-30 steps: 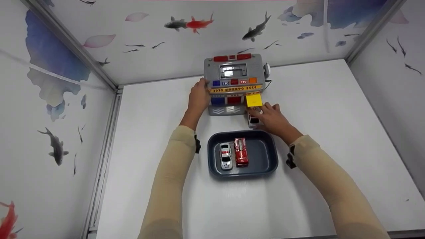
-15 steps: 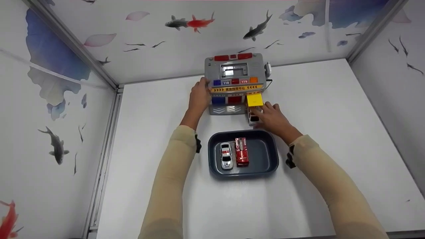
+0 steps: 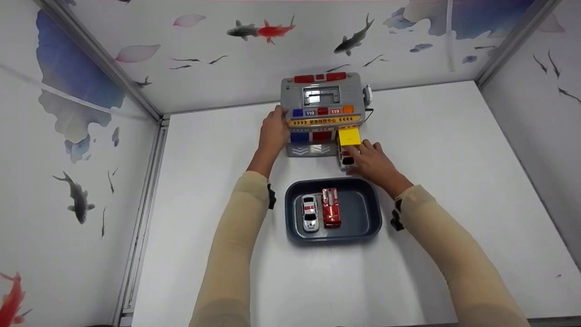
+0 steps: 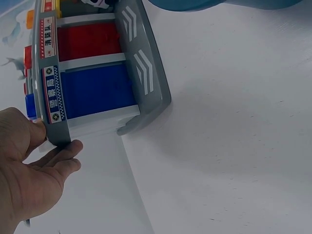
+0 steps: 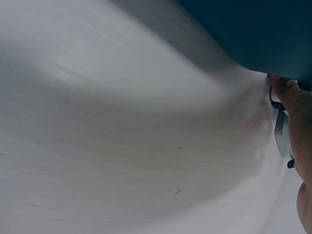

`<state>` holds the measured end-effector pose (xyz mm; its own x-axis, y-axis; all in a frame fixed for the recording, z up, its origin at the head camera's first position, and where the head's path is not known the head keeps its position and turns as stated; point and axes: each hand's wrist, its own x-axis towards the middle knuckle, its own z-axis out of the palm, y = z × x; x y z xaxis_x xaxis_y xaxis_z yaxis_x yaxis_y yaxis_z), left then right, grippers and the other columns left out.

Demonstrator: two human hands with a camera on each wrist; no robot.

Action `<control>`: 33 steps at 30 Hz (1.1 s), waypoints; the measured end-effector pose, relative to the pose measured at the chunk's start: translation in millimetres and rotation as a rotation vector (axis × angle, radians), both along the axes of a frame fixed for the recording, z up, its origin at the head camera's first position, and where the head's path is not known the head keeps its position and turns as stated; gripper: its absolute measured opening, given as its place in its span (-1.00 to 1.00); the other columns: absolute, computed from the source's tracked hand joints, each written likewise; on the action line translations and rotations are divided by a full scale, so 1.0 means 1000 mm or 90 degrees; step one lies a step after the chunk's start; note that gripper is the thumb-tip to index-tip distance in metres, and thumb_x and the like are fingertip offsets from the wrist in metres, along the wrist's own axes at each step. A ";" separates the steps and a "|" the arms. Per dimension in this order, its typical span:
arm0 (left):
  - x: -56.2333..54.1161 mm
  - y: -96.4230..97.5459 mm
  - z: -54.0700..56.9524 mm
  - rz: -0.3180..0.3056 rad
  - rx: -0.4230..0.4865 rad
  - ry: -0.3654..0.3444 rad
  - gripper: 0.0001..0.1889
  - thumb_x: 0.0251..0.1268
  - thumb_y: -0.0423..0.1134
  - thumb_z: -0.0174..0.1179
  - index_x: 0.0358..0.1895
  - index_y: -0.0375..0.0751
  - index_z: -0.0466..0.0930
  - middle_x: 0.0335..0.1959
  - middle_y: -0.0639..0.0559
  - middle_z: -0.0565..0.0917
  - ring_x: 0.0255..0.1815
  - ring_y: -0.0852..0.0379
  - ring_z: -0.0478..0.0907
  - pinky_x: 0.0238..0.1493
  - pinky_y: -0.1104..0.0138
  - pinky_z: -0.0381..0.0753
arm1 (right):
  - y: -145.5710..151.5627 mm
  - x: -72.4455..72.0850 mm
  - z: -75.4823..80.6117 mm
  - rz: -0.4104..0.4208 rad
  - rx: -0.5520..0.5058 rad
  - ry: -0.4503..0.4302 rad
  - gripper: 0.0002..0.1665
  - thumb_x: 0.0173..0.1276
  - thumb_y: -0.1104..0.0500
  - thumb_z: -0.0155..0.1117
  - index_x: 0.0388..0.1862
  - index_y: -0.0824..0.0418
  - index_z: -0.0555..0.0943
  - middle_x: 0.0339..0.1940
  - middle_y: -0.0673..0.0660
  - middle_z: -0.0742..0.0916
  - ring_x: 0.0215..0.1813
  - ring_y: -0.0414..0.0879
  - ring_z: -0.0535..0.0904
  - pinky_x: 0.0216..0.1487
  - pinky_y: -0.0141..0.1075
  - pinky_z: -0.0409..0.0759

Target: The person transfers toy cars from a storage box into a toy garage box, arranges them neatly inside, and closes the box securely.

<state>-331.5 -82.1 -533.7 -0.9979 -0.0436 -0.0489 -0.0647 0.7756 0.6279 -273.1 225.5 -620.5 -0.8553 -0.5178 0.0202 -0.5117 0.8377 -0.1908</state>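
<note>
A grey toy emergency garage (image 3: 297,94) stands against the back wall, its raised yellow door (image 3: 349,136) jutting out at the right. My left hand (image 3: 274,131) grips the garage's left edge, thumb and fingers around its front corner in the left wrist view. With my right hand (image 3: 376,163) I hold a small white-and-red toy car (image 3: 347,161) at the doorway below the yellow door. The car's far end is hidden beneath that door. Blue (image 4: 100,90) and red (image 4: 90,41) doors beside it are down. In the right wrist view, only part of my hand (image 5: 300,122) shows.
Just in front of the garage sits a dark blue tray (image 3: 333,239). A white toy police car (image 3: 310,213) and a red toy fire truck (image 3: 331,209) lie side by side in its left half. Printed white walls (image 3: 290,59) border the white table (image 3: 204,150).
The toy car has slid a little further under the yellow door, pushed away from me by my right hand. My left hand keeps its grip on the garage.
</note>
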 end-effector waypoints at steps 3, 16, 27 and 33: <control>0.000 0.000 0.000 -0.004 -0.006 0.003 -0.64 0.82 -0.19 0.03 0.49 -0.11 0.48 0.37 -0.17 0.69 0.39 -0.09 0.68 0.41 0.05 0.66 | 0.000 0.000 -0.003 0.007 0.001 0.011 -0.17 0.40 -0.08 0.66 0.47 -0.01 0.39 0.21 0.30 0.67 0.21 0.27 0.49 0.19 0.19 0.46; 0.001 0.001 0.000 0.005 -0.003 -0.003 -0.64 0.81 -0.20 0.05 0.49 -0.08 0.47 0.35 -0.14 0.68 0.38 -0.06 0.67 0.42 0.06 0.65 | -0.001 0.002 -0.005 0.010 0.000 0.040 -0.37 0.52 -0.04 0.56 0.40 -0.09 0.43 0.23 0.29 0.66 0.25 0.28 0.50 0.22 0.21 0.53; 0.001 0.002 0.000 0.013 -0.001 -0.009 -0.66 0.82 -0.20 0.04 0.48 -0.08 0.47 0.36 -0.12 0.68 0.36 -0.05 0.68 0.40 0.07 0.67 | -0.003 -0.001 -0.003 -0.038 0.021 0.013 -0.43 0.68 0.00 0.34 0.53 0.03 0.39 0.40 0.33 0.64 0.36 0.31 0.50 0.31 0.25 0.50; 0.002 0.000 0.000 0.003 0.007 -0.005 -0.65 0.83 -0.20 0.01 0.49 -0.09 0.46 0.36 -0.14 0.67 0.37 -0.05 0.68 0.39 0.07 0.67 | -0.004 -0.001 -0.003 -0.039 0.047 0.045 -0.47 0.69 0.05 0.33 0.50 0.06 0.41 0.38 0.30 0.67 0.37 0.29 0.51 0.29 0.23 0.50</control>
